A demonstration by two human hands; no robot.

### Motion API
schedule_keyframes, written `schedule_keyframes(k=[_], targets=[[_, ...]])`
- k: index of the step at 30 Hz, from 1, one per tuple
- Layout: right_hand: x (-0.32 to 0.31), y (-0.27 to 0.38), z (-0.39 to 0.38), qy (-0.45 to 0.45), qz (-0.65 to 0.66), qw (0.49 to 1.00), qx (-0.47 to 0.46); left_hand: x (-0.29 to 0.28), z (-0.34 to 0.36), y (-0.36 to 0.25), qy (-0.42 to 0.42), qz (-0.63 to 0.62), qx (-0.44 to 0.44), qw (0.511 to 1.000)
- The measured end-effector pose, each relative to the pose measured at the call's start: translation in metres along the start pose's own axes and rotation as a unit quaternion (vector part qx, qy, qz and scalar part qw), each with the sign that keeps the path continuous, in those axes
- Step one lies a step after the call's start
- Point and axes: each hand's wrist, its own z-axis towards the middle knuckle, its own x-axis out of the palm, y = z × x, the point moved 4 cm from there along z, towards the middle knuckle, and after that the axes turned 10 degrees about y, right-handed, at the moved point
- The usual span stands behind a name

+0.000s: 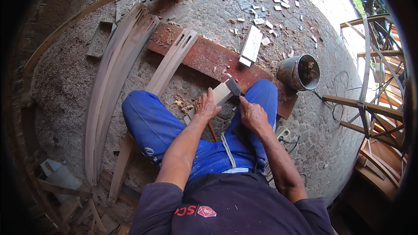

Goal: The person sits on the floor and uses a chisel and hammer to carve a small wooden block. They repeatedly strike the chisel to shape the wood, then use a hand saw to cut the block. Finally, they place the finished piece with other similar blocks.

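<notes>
Wood block (223,94) lies between the knees (263,92), left hand (208,106) laid over it with fingers (210,93) extended, right hand (254,115) gripping a dark-bladed tool (234,87) at its far end; shaping looks unfinished, while neighbouring beams (169,66) already have slots (188,39). A bucket (289,70) crowds the red plank (211,61), where another block (251,43) lies; scraps (278,8) litter the floor (322,148) ahead
</notes>
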Motion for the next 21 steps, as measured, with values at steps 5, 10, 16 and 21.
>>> schedule_keyframes(k=[5, 10, 16, 21], targets=[[0.003, -0.017, -0.019, -0.01, 0.001, 0.999, -0.037, 0.002, 0.0, 0.0, -0.004, -0.015, 0.012, 1.0], [0.006, -0.008, 0.011, 0.014, -0.019, 1.0, 0.013, 0.0, 0.001, 0.0, -0.001, -0.029, 0.016, 0.999], [0.0, -0.01, 0.004, 0.011, -0.032, 0.999, -0.007, -0.004, 0.0, -0.003, -0.014, -0.004, 0.017, 1.0], [0.0, -0.01, 0.013, 0.032, -0.026, 0.999, 0.014, 0.002, -0.003, -0.001, -0.009, -0.001, 0.014, 1.0]])
